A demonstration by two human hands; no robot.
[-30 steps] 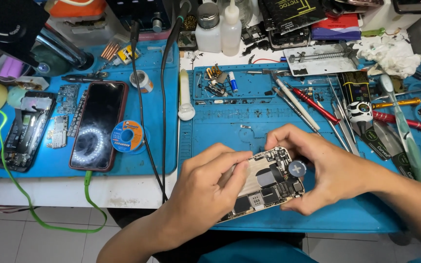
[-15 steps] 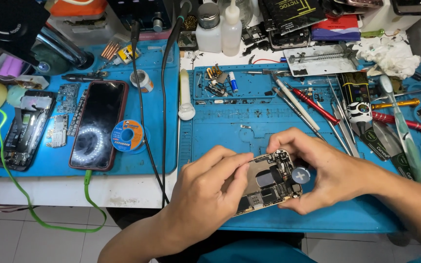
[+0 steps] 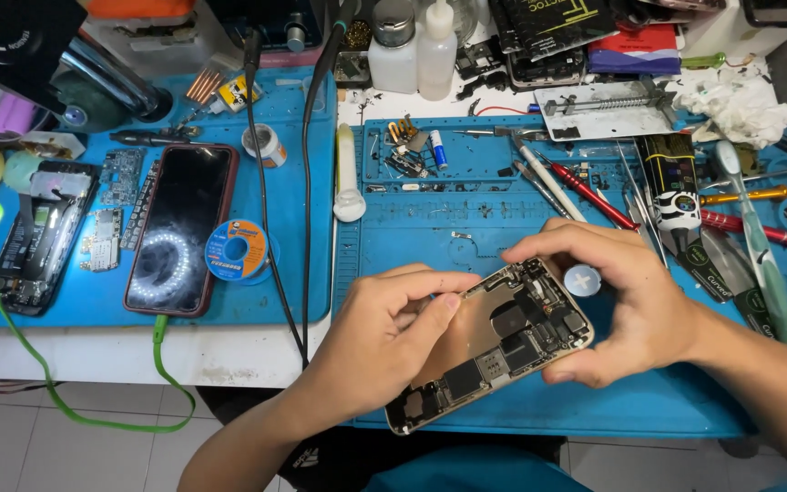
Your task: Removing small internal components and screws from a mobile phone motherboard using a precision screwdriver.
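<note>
An opened phone body (image 3: 494,342) with bare metal inside and dark circuit parts lies tilted between both hands above the blue work mat (image 3: 503,210). My left hand (image 3: 380,342) grips its lower left part, with index finger and thumb pressed on the inner metal plate. My right hand (image 3: 626,305) holds the upper right end, and a small round white part (image 3: 583,280) sits by its fingers.
A dark phone (image 3: 179,228) with a ring-light reflection lies on the left mat beside a blue solder spool (image 3: 236,251) and another opened phone (image 3: 34,241). Tweezers, red-handled screwdrivers (image 3: 594,196) and tools crowd the right. Bottles (image 3: 416,46) stand at the back. Cables hang over the table's front edge.
The phone body has tilted slightly and my left fingers have shifted along its inner plate. The right hand keeps its hold.
</note>
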